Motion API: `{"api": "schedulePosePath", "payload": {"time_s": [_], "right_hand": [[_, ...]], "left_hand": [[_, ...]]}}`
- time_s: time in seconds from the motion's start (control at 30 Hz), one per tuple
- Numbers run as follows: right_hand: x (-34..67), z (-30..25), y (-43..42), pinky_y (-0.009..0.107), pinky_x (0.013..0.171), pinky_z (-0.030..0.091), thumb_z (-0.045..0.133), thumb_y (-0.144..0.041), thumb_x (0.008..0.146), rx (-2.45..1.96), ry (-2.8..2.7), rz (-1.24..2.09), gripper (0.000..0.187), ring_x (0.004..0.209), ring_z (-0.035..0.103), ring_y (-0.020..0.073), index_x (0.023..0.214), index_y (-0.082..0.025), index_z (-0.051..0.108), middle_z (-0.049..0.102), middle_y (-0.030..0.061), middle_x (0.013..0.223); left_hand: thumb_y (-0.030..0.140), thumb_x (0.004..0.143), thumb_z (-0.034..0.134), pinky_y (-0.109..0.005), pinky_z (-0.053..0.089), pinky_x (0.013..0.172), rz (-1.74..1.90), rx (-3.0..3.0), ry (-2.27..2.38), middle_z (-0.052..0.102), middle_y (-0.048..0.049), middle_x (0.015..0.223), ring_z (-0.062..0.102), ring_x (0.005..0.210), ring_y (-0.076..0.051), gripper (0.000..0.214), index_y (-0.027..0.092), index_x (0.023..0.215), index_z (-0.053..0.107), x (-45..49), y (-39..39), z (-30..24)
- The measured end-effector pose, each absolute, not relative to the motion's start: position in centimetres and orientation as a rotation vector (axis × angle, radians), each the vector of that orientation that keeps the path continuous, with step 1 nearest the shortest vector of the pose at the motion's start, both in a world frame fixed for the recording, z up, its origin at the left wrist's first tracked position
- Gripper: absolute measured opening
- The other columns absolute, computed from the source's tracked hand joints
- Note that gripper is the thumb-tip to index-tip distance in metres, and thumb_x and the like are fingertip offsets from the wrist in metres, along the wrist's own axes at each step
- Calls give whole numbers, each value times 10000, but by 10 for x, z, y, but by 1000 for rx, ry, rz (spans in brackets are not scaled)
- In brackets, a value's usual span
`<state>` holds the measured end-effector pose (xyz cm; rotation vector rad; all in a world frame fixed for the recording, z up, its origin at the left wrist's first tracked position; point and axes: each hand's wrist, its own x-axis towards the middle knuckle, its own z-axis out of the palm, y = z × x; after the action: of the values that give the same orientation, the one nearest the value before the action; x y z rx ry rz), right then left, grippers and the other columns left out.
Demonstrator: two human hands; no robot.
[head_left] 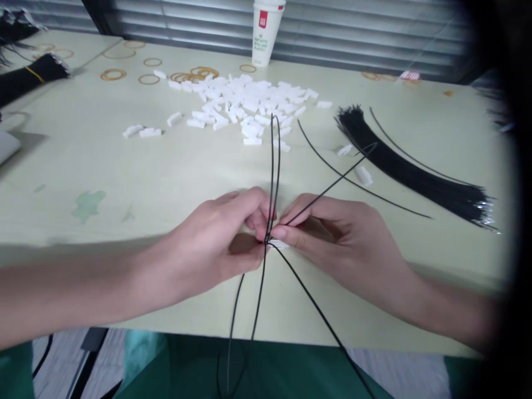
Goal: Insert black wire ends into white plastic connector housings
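Observation:
My left hand (220,238) and my right hand (336,244) meet at the middle of the pale table (124,183), fingertips pinched together. Between them they grip a small white plastic piece (279,243) and three thin black wires (275,166). Two wires rise straight up from the pinch, a third slants up to the right. All three trail down past the table's front edge toward my lap. Both hands are closed on this bundle.
A heap of white plastic pieces (245,102) lies behind the hands. A bundle of black wires (411,166) lies at the right, with two loose wires beside it. Rubber bands (113,74) and a white cup (266,30) sit at the back. Another black bundle (29,77) lies far left.

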<state>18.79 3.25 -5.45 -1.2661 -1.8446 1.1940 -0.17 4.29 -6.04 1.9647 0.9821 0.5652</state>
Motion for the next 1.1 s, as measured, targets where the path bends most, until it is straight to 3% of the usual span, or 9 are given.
{"api": "schedulePosePath", "payload": {"time_s": [0.5, 0.67, 0.8, 1.1], "right_hand": [[185, -51, 34, 224, 587, 456, 648, -216, 767, -1205, -2056, 910, 62, 650, 573, 96, 722, -201, 608, 622, -25, 720], [189, -53, 36, 208, 702, 460, 589, -170, 819, -987, -2255, 647, 54, 744, 558, 88, 769, -154, 600, 626, -7, 780], [190, -54, 36, 242, 689, 451, 578, -155, 822, -901, -2349, 466, 58, 769, 553, 124, 766, -147, 586, 619, 22, 762], [186, -57, 38, 250, 635, 416, 545, -230, 849, -948, -2380, 532, 130, 722, 535, 129, 759, -144, 580, 590, 17, 723]], "left_hand": [[123, 734, 585, -183, 473, 646, 536, 2031, 1017, 564, 23, 832, 540, 772, -115, 190, 204, 873, 484, -2, 45, -59], [90, 725, 585, -165, 479, 651, 531, 2030, 1008, 574, 30, 814, 554, 779, -110, 226, 203, 896, 489, -2, 44, -56], [87, 719, 587, -170, 487, 646, 541, 1980, 989, 593, 25, 843, 587, 815, -122, 268, 210, 934, 483, -2, 45, -58], [51, 720, 557, -145, 482, 587, 564, 1900, 981, 595, 9, 944, 616, 784, -98, 284, 212, 919, 436, -3, 42, -61]]}}
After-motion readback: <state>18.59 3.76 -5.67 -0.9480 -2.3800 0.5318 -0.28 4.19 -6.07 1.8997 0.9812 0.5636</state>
